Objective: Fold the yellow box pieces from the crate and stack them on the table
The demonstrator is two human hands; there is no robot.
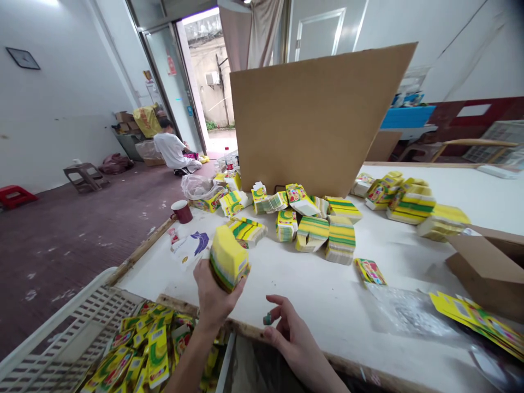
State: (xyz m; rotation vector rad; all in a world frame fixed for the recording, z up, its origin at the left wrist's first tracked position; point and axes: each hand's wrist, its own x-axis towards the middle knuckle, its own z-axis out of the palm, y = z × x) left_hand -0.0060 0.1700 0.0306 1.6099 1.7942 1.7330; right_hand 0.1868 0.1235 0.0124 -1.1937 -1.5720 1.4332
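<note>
Left hand [216, 292] around yellow stack [229, 252] (tilted); right hand [290, 328] apart

white wall [45, 139] | dull-purple floor [77, 229] | daylit doorway [207, 82] | grey stool [83, 170]

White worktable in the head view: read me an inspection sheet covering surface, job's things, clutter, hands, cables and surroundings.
Surface: white tabletop, wooden front edge.
Job's things: yellow-green carton stacks on the tabletop; loose cartons in a white basket.
Clutter: maroon mug, clear plastic sheet, cardboard box.
Left hand: gripping a yellow stack.
Right hand: no stack in it; apparent green wrap on one fingertip.
Cables: nothing seen on the tabletop; a dark line on the right wall is unclear.
Surroundings: upright cardboard panel behind the stacks, open doorway, person in white nearby.
</note>
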